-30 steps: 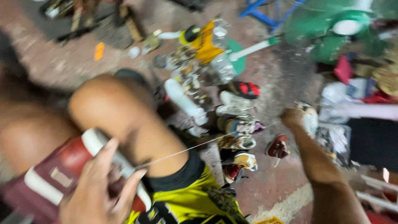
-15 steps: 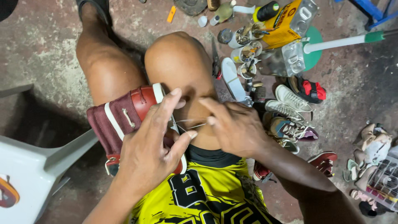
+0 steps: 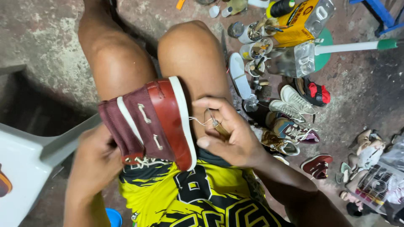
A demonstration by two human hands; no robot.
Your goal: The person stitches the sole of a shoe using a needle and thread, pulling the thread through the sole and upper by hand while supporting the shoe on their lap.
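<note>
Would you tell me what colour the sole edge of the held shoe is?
White, on the maroon shoe; the head view shows it.

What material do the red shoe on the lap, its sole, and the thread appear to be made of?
Red shoe: the front looks like smooth leather with a slight sheen; the maroon side looks matte, perhaps fabric or suede. Sole: white, smooth and even, likely rubber. Thread: thin, pale, probably waxed cord; too fine to be sure.
</note>
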